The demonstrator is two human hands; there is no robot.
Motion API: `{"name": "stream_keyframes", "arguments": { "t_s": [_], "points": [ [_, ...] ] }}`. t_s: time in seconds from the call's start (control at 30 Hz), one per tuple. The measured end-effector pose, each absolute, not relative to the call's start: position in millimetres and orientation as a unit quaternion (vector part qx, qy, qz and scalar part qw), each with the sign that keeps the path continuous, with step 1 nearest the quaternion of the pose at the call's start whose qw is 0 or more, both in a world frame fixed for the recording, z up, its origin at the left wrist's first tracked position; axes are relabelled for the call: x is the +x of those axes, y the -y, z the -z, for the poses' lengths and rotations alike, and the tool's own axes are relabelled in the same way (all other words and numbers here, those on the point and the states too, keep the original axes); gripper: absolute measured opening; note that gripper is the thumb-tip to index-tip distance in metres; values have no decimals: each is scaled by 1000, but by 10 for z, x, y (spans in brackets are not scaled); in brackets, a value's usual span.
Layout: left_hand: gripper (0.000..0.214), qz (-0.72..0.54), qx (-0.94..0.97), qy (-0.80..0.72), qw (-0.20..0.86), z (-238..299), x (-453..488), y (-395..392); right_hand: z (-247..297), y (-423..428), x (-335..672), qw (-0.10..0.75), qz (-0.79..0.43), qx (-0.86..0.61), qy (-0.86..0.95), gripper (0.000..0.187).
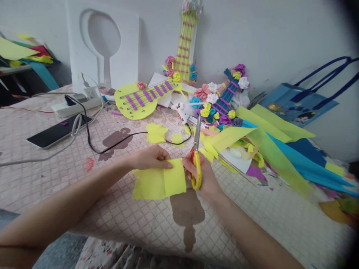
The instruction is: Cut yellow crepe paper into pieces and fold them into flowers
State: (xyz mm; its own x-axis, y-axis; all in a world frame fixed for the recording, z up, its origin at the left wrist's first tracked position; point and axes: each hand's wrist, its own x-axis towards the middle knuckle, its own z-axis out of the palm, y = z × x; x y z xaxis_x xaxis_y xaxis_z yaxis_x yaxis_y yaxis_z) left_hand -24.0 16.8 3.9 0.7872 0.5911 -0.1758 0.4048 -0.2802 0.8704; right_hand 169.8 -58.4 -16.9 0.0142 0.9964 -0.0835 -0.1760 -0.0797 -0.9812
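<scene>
My left hand [150, 157] is closed on the top edge of a folded yellow sheet of paper [159, 181], holding it just above the tablecloth. My right hand [203, 175] grips yellow-handled scissors [196, 153]; their blades point up and away and look closed, and the paper's right edge lies against the fingers of this hand.
Small yellow paper scraps [155, 132] lie beyond my hands. A black cable [112, 144] runs across the cloth to a glue gun [181, 112]. Paper guitars [143, 97] with flowers lean at the wall. Yellow and blue strips [280, 149] pile up at right. A phone [57, 131] lies left.
</scene>
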Motion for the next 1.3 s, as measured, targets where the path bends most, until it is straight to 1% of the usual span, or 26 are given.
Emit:
{"name": "stream_keyframes", "arguments": {
  "t_s": [0.1,0.27,0.43,0.57,0.73,0.83,0.93,1.0,1.1,1.2,1.3],
  "points": [
    [37,-96,789,-332,507,-66,-279,-214,199,581,1702,512,-572,-473,433,32],
    [40,-97,794,-330,501,-84,-324,-273,222,582,1702,517,-562,-477,435,35],
    [40,-117,792,-356,481,-127,-376,-327,234,592,1709,492,-590,-471,434,36],
    [40,-120,777,-374,491,-152,-401,-354,221,593,1696,499,-575,-476,440,36],
    [40,-130,768,-398,485,-134,-413,-371,149,598,1674,479,-580,-489,441,39],
    [35,-157,742,-410,507,-145,-411,-348,140,601,1661,481,-578,-496,434,40],
    [42,-196,696,-404,561,-194,-422,-313,157,599,1663,498,-574,-494,423,39],
    [38,-208,676,-384,593,-228,-443,-303,166,599,1672,503,-574,-493,419,38],
    [29,-184,682,-359,610,-225,-471,-323,172,599,1688,501,-574,-492,421,37],
    [29,-140,689,-360,613,-154,-466,-361,176,601,1699,495,-574,-488,432,36],
    [26,-143,682,-369,615,-83,-443,-389,183,600,1707,488,-575,-485,442,35]
  ]
}}
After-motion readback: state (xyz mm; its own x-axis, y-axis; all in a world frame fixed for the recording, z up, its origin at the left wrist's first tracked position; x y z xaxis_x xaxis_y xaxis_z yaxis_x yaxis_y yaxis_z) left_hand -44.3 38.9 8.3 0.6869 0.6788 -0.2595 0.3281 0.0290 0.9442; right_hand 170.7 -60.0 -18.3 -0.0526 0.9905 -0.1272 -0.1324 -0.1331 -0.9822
